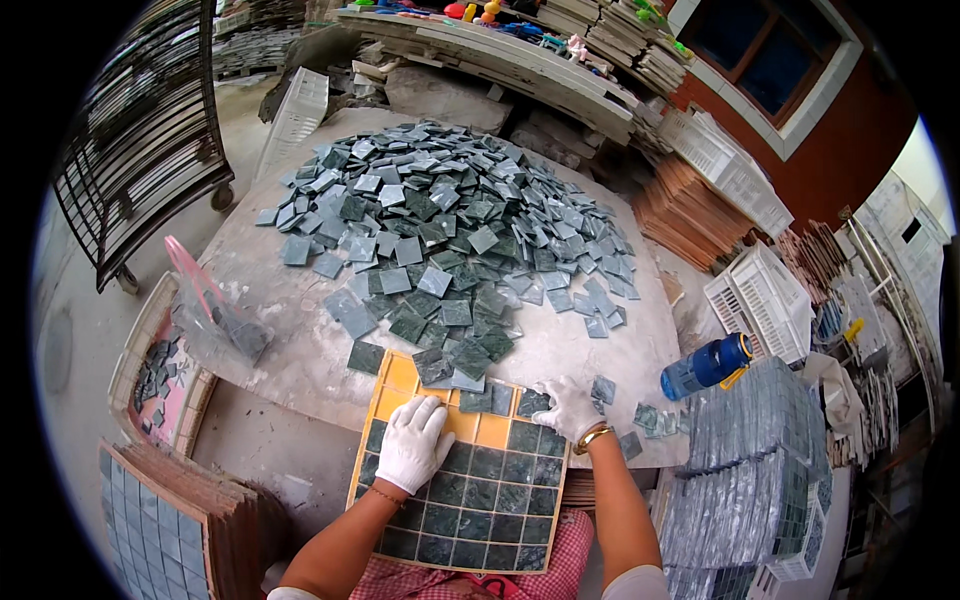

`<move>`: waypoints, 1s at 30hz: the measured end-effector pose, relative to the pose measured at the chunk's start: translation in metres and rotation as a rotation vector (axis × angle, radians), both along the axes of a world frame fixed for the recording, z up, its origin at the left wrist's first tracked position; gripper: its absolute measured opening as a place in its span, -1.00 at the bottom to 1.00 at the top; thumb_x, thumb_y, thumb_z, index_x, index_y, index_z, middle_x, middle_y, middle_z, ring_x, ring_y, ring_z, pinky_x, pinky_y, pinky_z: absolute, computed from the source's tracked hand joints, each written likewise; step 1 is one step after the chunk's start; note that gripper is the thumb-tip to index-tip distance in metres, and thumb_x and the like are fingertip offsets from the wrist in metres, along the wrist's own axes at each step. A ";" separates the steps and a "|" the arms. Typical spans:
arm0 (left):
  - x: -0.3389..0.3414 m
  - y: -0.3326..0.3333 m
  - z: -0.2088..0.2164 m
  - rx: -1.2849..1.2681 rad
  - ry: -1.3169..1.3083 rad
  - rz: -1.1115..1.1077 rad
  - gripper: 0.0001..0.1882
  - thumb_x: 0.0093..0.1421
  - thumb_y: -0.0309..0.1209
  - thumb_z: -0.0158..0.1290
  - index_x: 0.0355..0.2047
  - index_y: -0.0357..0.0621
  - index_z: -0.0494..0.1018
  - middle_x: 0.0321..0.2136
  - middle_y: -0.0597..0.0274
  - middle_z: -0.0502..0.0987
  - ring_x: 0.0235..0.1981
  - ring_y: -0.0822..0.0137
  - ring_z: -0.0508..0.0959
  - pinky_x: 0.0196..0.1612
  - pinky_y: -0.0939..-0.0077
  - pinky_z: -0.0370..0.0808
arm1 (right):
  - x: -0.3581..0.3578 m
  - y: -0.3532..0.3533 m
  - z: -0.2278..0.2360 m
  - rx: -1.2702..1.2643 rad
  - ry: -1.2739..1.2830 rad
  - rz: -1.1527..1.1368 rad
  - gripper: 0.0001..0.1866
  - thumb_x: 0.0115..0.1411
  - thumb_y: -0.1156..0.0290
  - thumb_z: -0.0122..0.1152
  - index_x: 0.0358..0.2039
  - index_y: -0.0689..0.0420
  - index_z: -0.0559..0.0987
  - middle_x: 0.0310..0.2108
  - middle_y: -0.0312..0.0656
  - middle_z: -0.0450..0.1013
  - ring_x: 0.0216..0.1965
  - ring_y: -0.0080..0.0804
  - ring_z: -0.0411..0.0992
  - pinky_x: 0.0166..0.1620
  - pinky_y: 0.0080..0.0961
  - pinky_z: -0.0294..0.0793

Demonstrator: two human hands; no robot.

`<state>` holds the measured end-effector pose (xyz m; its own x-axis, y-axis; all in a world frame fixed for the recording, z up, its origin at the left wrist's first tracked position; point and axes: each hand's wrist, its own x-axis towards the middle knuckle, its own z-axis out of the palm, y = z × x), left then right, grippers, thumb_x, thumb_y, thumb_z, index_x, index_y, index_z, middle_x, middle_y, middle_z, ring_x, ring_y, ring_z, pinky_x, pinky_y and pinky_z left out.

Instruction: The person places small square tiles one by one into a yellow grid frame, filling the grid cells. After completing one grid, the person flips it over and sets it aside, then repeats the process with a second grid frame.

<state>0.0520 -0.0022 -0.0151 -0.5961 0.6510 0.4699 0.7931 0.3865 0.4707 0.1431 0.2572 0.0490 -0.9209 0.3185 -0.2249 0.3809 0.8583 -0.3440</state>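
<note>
Tray (493, 430) is being supported over the lap at tabletop's (285, 355) near edge, far end being angled slightly R; long axis unclear, approx. square. L hand (413, 442) is being laid palm-down on it, fingers close together, pointing away. R hand (570, 408) is being held at far R corner, fingers bent; can't tell if anything's being pinched. Loose tiles (440, 210) are being borne in a heap by the pale, dusty tabletop. Bottle (700, 368) is being seen R, nr. tile stacks (740, 450); wheeled rack (140, 150) L, window (765, 50) far R.
</note>
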 end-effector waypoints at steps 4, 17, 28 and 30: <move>0.001 0.004 0.001 -0.010 0.029 0.005 -0.61 -0.01 -0.32 0.16 -0.16 -0.18 0.40 -0.06 0.10 0.43 0.02 0.09 0.39 0.07 0.21 0.30 | 0.003 -0.001 -0.014 0.079 0.081 0.034 -0.45 -0.09 0.30 0.40 -0.05 0.14 0.51 -0.13 -0.01 0.37 -0.07 -0.05 0.40 0.01 -0.30 0.41; 0.000 0.000 0.001 -0.014 0.010 0.014 -0.62 0.00 -0.33 0.15 -0.16 -0.19 0.41 -0.06 0.10 0.43 0.02 0.09 0.39 0.08 0.22 0.30 | -0.020 -0.029 0.000 0.216 0.074 0.157 -0.40 -0.03 0.18 0.35 0.04 0.08 0.44 -0.04 -0.09 0.35 -0.02 -0.11 0.40 0.01 -0.31 0.44; 0.000 0.000 0.001 -0.001 -0.016 0.018 -0.62 0.02 -0.31 0.14 -0.15 -0.17 0.42 -0.06 0.11 0.43 0.04 0.10 0.38 0.09 0.22 0.30 | -0.045 -0.063 0.005 0.242 0.009 0.141 -0.49 -0.01 0.16 0.32 -0.07 0.10 0.46 -0.14 -0.03 0.39 -0.08 -0.06 0.44 -0.05 -0.26 0.47; 0.000 0.003 0.001 0.003 -0.029 0.004 -0.62 0.02 -0.31 0.15 -0.15 -0.17 0.42 -0.06 0.11 0.43 0.04 0.09 0.38 0.09 0.22 0.30 | -0.042 -0.059 0.007 0.196 0.052 0.124 -0.55 0.05 0.15 0.24 -0.10 0.11 0.48 -0.14 -0.02 0.40 -0.10 -0.04 0.44 -0.06 -0.24 0.46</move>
